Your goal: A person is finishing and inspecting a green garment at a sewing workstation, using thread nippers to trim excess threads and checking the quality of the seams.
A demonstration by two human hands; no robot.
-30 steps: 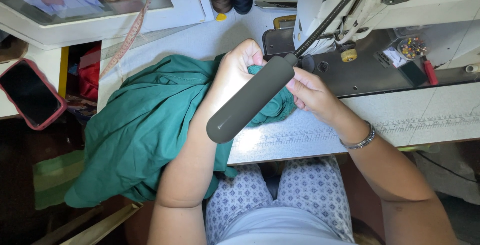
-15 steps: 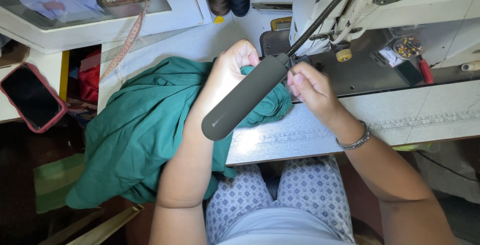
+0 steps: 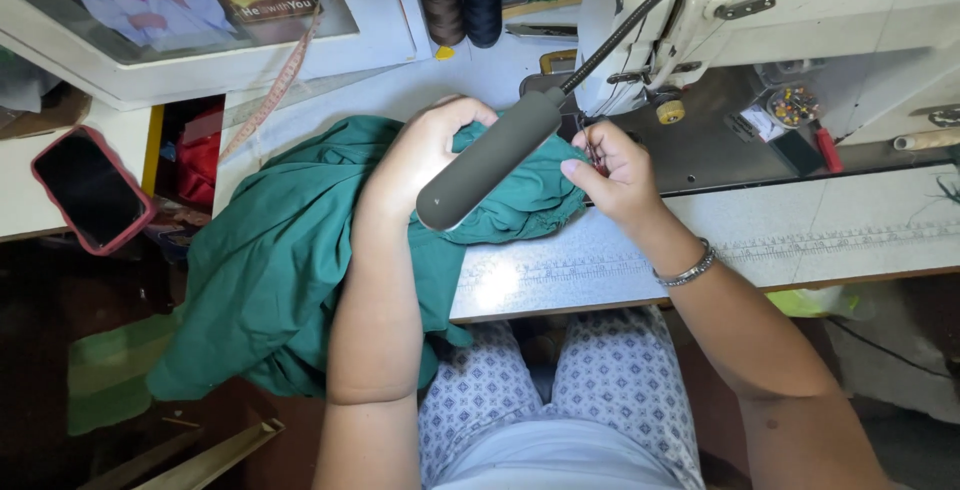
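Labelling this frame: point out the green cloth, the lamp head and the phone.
green cloth (image 3: 290,250), head view, broad folded middle.
lamp head (image 3: 490,158), head view, mid-barrel.
phone (image 3: 90,190), head view, dark screen centre.

Left hand (image 3: 425,150) — forearm reaching straight up from the lap, wrist bent, fingers curled over and closed. Right hand (image 3: 610,175) — forearm angled in from lower right, fingertips pinched together, thin metal bracelet (image 3: 687,270) at wrist.
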